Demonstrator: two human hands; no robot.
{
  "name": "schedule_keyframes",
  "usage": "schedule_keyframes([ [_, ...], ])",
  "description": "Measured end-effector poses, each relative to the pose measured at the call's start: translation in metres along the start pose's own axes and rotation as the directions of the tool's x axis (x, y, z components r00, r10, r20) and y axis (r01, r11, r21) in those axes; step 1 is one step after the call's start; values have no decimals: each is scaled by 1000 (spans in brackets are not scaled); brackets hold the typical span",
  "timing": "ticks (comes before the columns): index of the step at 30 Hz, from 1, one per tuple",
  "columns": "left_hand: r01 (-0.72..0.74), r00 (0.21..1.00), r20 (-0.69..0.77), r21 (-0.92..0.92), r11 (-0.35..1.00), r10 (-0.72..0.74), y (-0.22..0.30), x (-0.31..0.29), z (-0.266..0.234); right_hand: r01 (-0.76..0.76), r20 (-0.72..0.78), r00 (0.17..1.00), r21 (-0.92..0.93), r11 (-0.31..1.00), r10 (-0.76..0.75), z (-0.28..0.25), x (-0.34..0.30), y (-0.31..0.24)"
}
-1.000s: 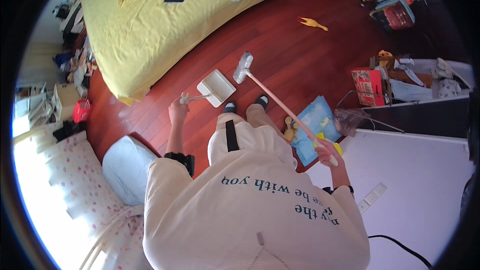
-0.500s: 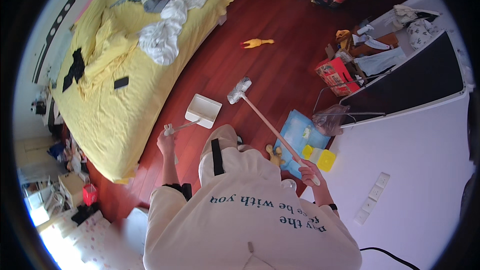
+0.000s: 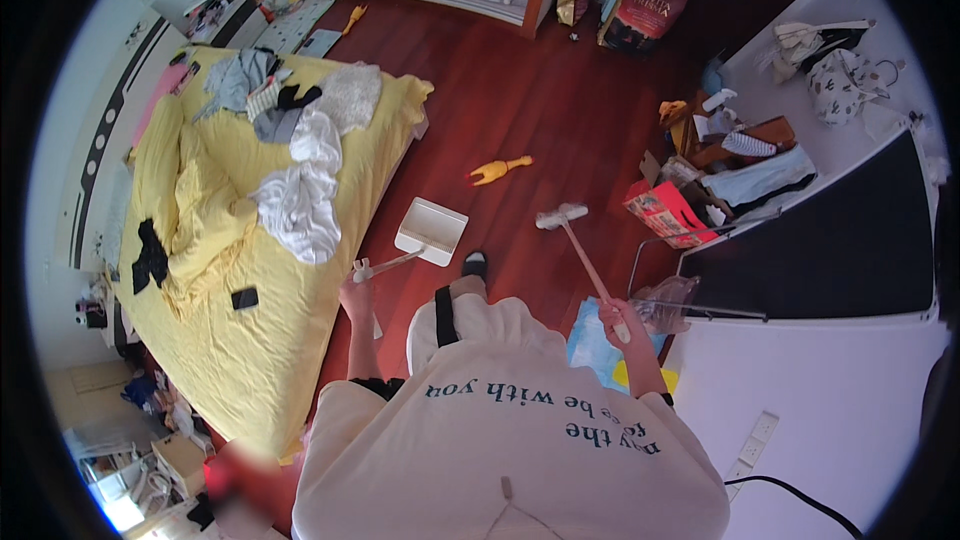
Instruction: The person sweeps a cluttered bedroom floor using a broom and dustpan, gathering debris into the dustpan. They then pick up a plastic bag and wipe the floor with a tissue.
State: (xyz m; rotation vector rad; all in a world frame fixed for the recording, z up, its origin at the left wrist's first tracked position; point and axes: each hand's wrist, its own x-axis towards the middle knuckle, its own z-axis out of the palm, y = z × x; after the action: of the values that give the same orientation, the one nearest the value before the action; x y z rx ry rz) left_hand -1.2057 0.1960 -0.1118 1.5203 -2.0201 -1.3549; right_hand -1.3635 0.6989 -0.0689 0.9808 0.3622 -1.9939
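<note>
My left hand (image 3: pixel 355 298) is closed round the handle of a white dustpan (image 3: pixel 432 224), whose open tray lies ahead of it, beside the bed. In my right hand (image 3: pixel 624 322) is the pale end of a broom (image 3: pixel 587 258) with a pinkish stick. Its whitish head points forward, to the right of the dustpan and apart from it. Whether the head touches the floor, I cannot tell. A yellow rubber chicken toy (image 3: pixel 501 170) lies on the floor beyond the dustpan and the broom head.
On the left stands a bed (image 3: pixel 215 350) with yellow bedding, clothes and a phone (image 3: pixel 244 298). To the right are a red box (image 3: pixel 668 215), a dark panel (image 3: pixel 815 240) and a blue mat (image 3: pixel 592 340). A backpack (image 3: pixel 643 5) stands far ahead on the reddish wooden floor (image 3: pixel 450 70).
I have moved forward over the floor; the chicken toy is nearer and the blue mat mostly hidden by my body. Dustpan and broom came along, and the broom head has swung right.
</note>
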Motion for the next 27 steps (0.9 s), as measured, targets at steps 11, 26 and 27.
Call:
schedule_keyframes([
  [11,-68,990,128,86,994,57,207,114,132,192,-72,977,-108,976,-200,119,49,-169],
  [26,100,991,-81,-55,993,-104,375,231,341,79,-331,914,-423,903,-235,268,178,-527],
  [27,85,991,-98,-59,995,-91,384,237,349,68,-305,929,-419,906,-211,281,186,-548],
])
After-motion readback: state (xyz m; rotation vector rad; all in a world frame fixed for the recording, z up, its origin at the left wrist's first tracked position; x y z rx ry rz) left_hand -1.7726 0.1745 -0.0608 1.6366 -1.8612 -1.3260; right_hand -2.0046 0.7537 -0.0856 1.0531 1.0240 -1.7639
